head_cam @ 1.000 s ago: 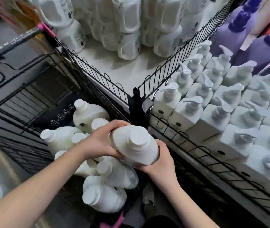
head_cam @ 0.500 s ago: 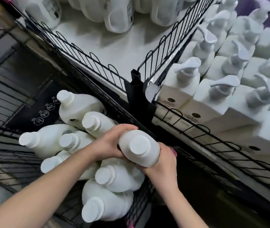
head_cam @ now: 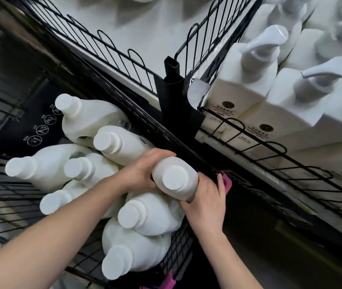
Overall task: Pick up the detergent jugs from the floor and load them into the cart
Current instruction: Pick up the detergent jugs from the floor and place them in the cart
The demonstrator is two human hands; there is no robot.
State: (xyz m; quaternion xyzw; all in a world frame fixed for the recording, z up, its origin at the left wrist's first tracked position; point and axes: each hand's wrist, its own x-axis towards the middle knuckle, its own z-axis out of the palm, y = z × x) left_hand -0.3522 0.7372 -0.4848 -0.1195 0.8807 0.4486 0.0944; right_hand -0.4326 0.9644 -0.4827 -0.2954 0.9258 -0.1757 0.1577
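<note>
Two-hander, prob bc it's heavy: left hand (head_cam: 143, 170) curled over the jug (head_cam: 176, 180), right hand (head_cam: 205, 203) cupping it from below. Jug's cap faces me, at the cart (head_cam: 178, 245) corner, w/ the pile (head_cam: 149, 213) directly under the grip. Can't tell if it's touching yet.

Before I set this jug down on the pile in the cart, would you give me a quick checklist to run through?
1. The left grip curls round the held jug: ok.
2. The right grip supports its other side: ok.
3. Its cap is on: ok.
4. A flat spot on the pile below: not ok, those jugs lie tilted and stacked.
5. The right fingers clear the pink corner of the cart: cannot tell, they are very close.
</note>
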